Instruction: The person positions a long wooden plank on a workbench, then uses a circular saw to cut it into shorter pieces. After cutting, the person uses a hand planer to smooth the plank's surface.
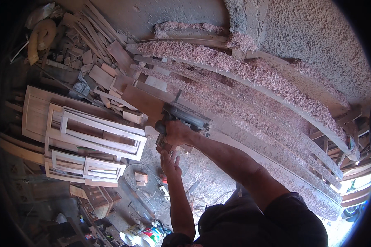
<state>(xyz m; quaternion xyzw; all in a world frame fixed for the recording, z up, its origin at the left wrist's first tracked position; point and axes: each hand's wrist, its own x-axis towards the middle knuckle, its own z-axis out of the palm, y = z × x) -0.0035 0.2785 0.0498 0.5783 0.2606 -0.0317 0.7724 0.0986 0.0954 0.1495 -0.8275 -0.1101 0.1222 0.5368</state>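
Dark power tool (184,117), dusty, right hand (176,132) gripping, on reddish board (143,101)

The right hand (178,132) is gripping the handle of a grey power planer (186,117), which is sitting on a brown plank (146,103). The left hand (170,160) is reaching up just below it, fingers touching the plank's near end under the planer. Long curved boards (251,99) heaped with pinkish shavings (218,57) are arching away to the right of the tool. To the left, pale wooden frames (95,140) are lying stacked, with offcuts (90,61) piled beyond them. Paint cans (142,235) are standing at the lower edge, and a thin cable (142,181) is looping over the dusty floor (202,177) beside the left forearm.
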